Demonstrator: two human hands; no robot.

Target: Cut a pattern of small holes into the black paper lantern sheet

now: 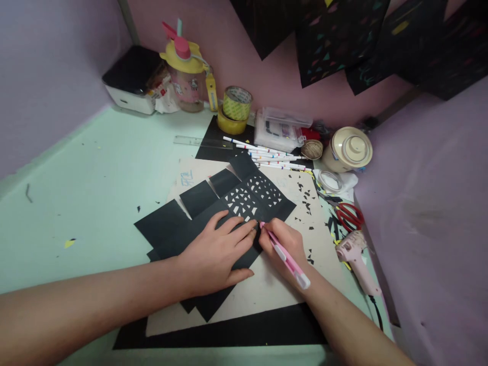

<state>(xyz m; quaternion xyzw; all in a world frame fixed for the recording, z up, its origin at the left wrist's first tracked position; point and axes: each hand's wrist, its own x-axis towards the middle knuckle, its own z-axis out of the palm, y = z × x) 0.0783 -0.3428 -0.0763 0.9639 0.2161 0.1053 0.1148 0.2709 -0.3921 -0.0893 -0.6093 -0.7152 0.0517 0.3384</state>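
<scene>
A black card sheet [202, 201] with cut flaps lies at an angle on a pale board [247, 295]. Many small holes in its upper right part show the light board beneath. Pressed flat on the card, my left hand [219, 249] has its fingers spread. My right hand [284, 241] grips a pink craft knife [285, 256], its tip down at the card beside my left fingertips. The blade itself is too small to make out. Tiny black offcuts [310, 208] are scattered over the board to the right.
Along the back stand a drink bottle [186, 76], tape rolls [236, 107], a plastic case [282, 129] and several white pens [274, 155]. A lidded jar [348, 150], red-handled scissors [349, 217] and a glue gun [356, 259] line the right. A clear ruler [202, 142] lies behind the board.
</scene>
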